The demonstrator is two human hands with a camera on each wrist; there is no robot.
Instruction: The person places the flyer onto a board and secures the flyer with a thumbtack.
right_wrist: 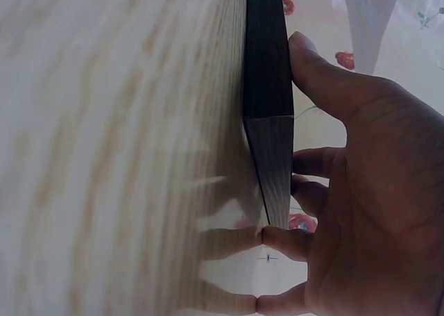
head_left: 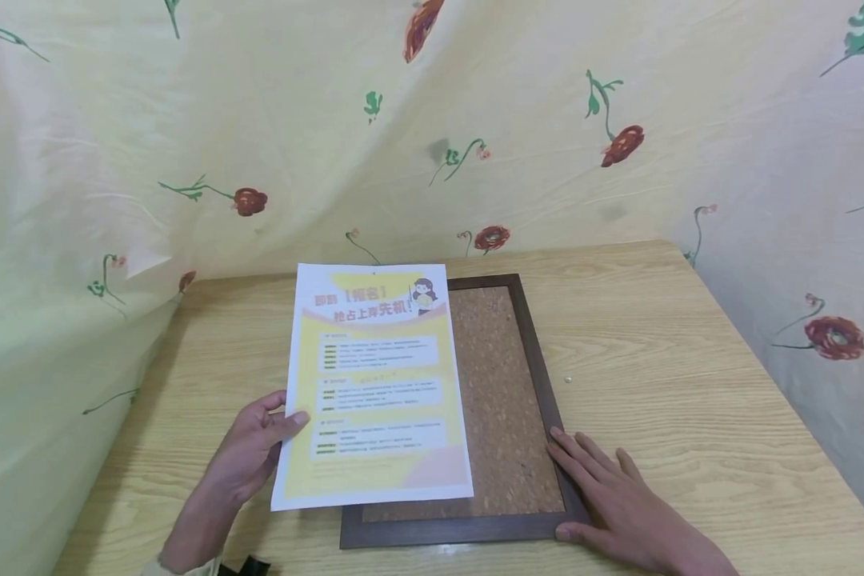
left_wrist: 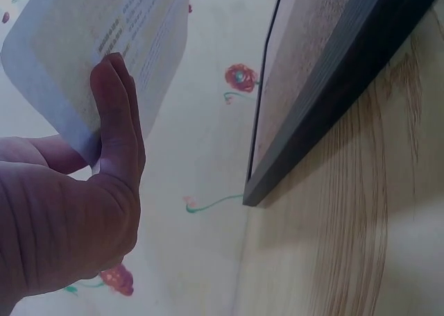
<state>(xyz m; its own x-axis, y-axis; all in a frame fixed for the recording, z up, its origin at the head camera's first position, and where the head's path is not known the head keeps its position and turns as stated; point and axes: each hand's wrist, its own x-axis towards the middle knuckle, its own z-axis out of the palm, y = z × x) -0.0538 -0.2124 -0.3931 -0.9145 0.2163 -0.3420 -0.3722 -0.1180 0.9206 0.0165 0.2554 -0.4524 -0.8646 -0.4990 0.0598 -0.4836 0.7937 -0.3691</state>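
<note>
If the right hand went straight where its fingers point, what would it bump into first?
Most likely the dark frame: the right hand touches its right side. Beyond that lies the cork, then maybe the paper, though how high it hovers is unclear.

Smooth paper sheet (head_left: 374,408), cork panel (head_left: 504,400) (rough, matt)

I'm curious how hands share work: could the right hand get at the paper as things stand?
Probably yes: the right hand touches a corner of the frame, and nothing visible blocks the way to the right edge of the paper, though the left hand grips it.
</note>
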